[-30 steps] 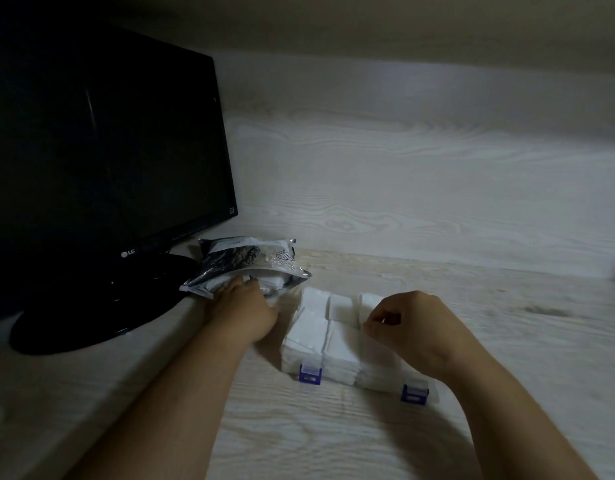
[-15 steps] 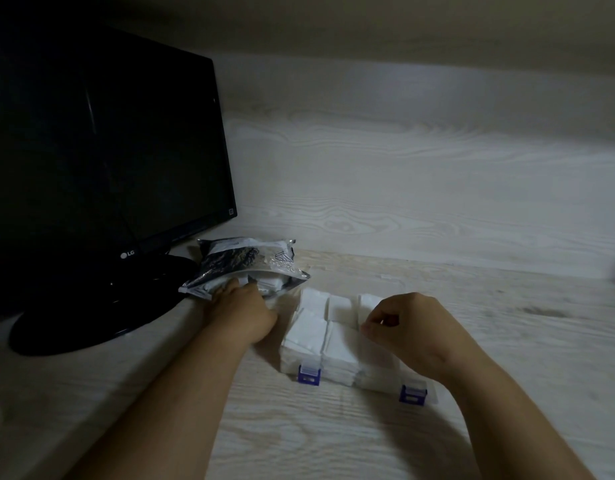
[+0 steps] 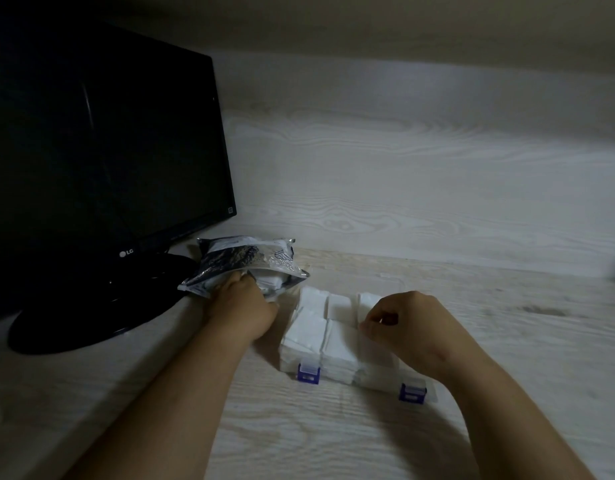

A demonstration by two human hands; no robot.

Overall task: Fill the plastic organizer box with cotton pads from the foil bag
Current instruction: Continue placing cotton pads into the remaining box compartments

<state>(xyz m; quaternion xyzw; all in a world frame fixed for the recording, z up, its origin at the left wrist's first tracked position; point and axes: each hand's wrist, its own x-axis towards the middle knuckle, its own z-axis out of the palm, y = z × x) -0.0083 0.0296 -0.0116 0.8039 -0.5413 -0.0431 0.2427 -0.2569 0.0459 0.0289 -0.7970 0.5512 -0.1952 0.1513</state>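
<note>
Both hands are down on the bench [image 3: 507, 323], and they're well apart. The left hand [image 3: 240, 308] is over at the foil bag [image 3: 243, 259], which lies just in front of the monitor's stand. Its fingers are pushed into the bag's open mouth, where white pads show. The fingertips are hidden in there, so I can't tell whether they've got hold of anything.

Just to the right of the bag sits the plastic organizer box [image 3: 337, 373], lid off the top and two blue latches [image 3: 308, 373] on its near wall. It's packed with cotton pads [image 3: 308, 332], white stacks standing in the near and far compartments across three columns.

The right hand [image 3: 411, 329] is over the right-hand column. Its fingers are curled, with thumb and forefinger pinching at the top pad there. Its wrist covers the near right corner of the box.

At far left stands the black monitor [image 3: 102, 150], screen dark. A pale wood-grain panel runs behind everything.
</note>
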